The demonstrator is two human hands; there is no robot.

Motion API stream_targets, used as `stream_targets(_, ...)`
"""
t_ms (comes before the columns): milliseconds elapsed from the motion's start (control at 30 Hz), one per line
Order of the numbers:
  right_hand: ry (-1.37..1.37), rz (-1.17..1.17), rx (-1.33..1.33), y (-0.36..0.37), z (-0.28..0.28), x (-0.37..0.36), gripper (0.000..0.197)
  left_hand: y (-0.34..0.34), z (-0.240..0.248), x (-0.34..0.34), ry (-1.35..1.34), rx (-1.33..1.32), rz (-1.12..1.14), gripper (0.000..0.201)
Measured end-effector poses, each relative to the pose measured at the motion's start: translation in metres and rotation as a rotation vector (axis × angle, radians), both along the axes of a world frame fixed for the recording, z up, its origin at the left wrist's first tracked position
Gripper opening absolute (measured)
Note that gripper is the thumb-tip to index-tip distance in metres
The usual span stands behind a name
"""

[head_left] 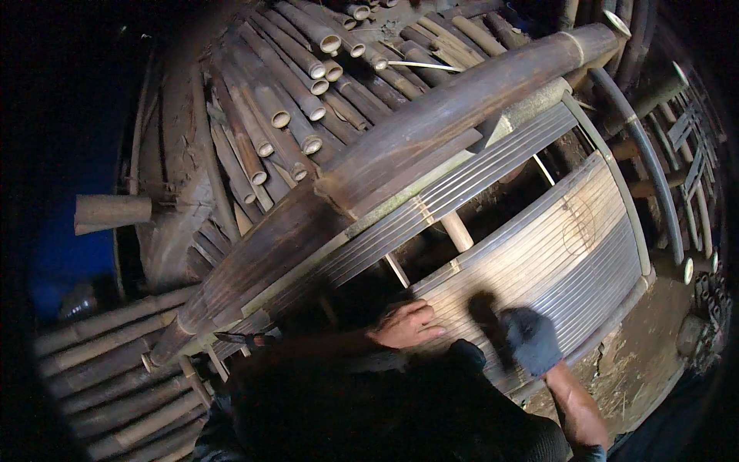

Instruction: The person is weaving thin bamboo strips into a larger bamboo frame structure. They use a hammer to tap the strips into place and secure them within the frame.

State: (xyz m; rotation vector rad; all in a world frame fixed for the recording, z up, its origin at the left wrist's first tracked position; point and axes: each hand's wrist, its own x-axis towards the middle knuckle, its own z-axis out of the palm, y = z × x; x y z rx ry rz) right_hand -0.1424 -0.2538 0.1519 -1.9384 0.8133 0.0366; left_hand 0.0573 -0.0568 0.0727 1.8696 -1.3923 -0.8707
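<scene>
A bamboo seat or bench frame fills the middle, its thick brown bamboo rail (462,108) running diagonally across it. On the near side lies a panel of thin bamboo slats (539,246), pale in places and dark in others. My bare left hand (408,325) rests palm down at the left end of these slats, fingers slightly bent. My right hand (531,339), in a grey glove, is closed above the near slats. Beside it is a dark blurred shape, either a tool or a shadow; what the glove grips cannot be made out.
Cut bamboo poles (308,100) are stacked behind the rail, open ends facing me. More poles (115,369) lie side by side at the lower left. A dark pointed tool (240,337) lies by the rail's left end. A curved bamboo piece (643,154) stands at the right.
</scene>
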Motion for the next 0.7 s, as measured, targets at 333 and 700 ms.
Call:
stream_targets(333, 0.810, -0.076, -0.603, -0.147, 0.018, 0.068, 0.079, 0.034, -0.011, 0.046, 0.084, 0.324, 0.266, 0.020)
stream_targets(700, -0.016, 0.433, 0.296, -0.032, -0.047, 0.135, 0.033, 0.024, -0.043, 0.063, 0.244, 0.177, 0.701, 0.021)
